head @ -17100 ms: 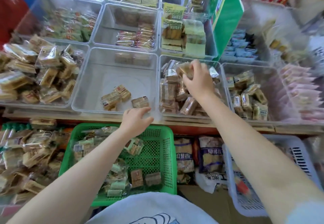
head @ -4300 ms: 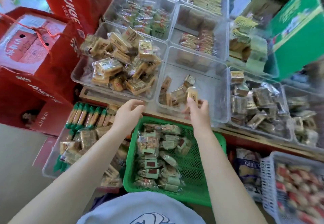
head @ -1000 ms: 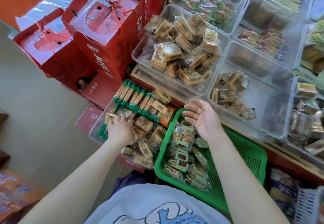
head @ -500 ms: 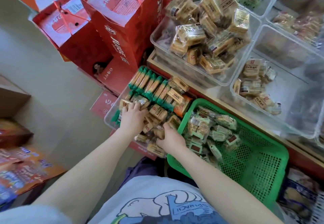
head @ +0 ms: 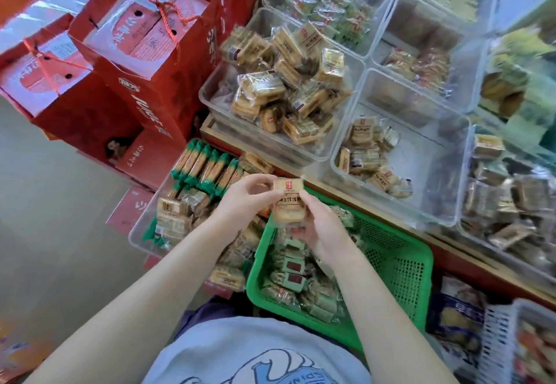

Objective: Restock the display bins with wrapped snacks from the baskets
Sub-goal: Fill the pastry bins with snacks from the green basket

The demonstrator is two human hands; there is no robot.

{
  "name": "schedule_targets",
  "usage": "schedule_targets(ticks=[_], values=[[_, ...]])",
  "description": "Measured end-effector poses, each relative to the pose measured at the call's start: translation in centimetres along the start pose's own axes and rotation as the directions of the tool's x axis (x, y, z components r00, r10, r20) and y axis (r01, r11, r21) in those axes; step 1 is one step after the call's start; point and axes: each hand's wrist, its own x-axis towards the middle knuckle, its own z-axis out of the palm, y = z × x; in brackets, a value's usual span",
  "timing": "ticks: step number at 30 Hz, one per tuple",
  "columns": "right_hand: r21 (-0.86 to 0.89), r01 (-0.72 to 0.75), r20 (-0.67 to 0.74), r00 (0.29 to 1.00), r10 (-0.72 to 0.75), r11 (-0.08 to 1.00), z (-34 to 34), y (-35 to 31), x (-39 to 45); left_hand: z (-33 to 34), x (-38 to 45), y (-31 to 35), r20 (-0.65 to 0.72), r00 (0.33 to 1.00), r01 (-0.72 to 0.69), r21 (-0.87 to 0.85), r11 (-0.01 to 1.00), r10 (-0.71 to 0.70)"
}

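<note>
Shop floor and red gift boxes [head: 126, 61] frame the clear display bins [head: 355, 88]: one heaped, its right neighbour [head: 427, 179] holding few packs, so restocking looks far from finished. Below, the green basket [head: 400, 266] and clear tub [head: 144, 233] hold plenty of stock. Left hand [head: 240, 203] and right hand [head: 323, 230] together pinch one wrapped snack [head: 288, 200] above the basket.

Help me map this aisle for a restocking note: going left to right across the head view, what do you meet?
Red gift boxes → clear tub of green-ended snack sticks → wrapped snack held by both hands → green basket → white basket.
</note>
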Motion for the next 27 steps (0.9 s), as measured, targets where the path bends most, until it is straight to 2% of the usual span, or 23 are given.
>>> schedule_targets(ticks=[3, 5, 7, 9, 10, 12, 15, 18, 20, 22, 25, 27], values=[[-0.042, 0.099, -0.044, 0.994, -0.101, 0.994, -2.0, -2.0, -1.0, 2.1, 0.9, 2.4, -0.008, 0.997, -0.08, 0.022, 0.997, 0.08], [-0.01, 0.143, -0.135, 0.98, -0.143, 0.99, -3.4, -3.6, -1.4, 3.5, 1.4, 3.8, 0.007, 0.994, -0.106, 0.032, 0.994, 0.106], [0.178, 0.218, -0.266, 0.95, -0.166, 0.96, -4.9, -5.6, -1.7, 4.3, 1.8, 4.6, 0.01, 0.993, -0.114, 0.119, 0.986, 0.114], [0.402, 0.325, -0.37, 0.913, -0.172, 0.856, -6.6, -7.4, -1.7, 4.5, 2.1, 4.6, 0.007, 0.995, -0.102, 0.198, 0.975, 0.102], [0.456, 0.365, -0.397, 0.9, -0.182, 0.812, -7.4, -8.0, -1.5, 4.3, 2.2, 4.2, 0.003, 0.997, -0.077, 0.213, 0.974, 0.078], [0.45, 0.38, -0.417, 0.89, -0.186, 0.808, -8.4, -8.4, -1.0, 3.6, 2.2, 2.7, -0.009, 0.999, -0.027, 0.263, 0.964, 0.03], [0.331, 0.296, -0.389, 0.908, -0.156, 0.896, -7.8, -6.9, 0.1, 1.5, 2.2, -1.4, -0.066, 0.997, 0.073, 0.428, 0.901, -0.05], [0.009, 0.112, -0.305, 0.947, -0.104, 0.994, -5.6, -3.2, 1.3, -0.8, 2.1, -6.0, -0.127, 0.978, 0.207, 0.577, 0.79, -0.163], [-0.271, -0.062, -0.28, 0.96, -0.017, 0.96, -4.1, 0.3, 2.5, -1.4, 2.0, -8.7, -0.083, 0.972, 0.215, 0.697, 0.684, -0.221], [-0.429, -0.182, -0.263, 0.962, 0.07, 0.885, -2.6, 3.6, 3.3, -0.9, 2.2, -10.6, -0.026, 0.966, 0.181, 0.777, 0.603, -0.256], [-0.495, -0.234, -0.233, 0.964, 0.131, 0.837, -1.4, 6.7, 4.0, 0.8, 3.1, -11.5, -0.019, 0.97, 0.146, 0.842, 0.52, -0.241], [-0.472, -0.255, -0.238, 0.959, 0.156, 0.844, -1.1, 7.5, 4.0, 1.7, 3.9, -11.3, -0.061, 0.969, 0.18, 0.838, 0.515, -0.239]])
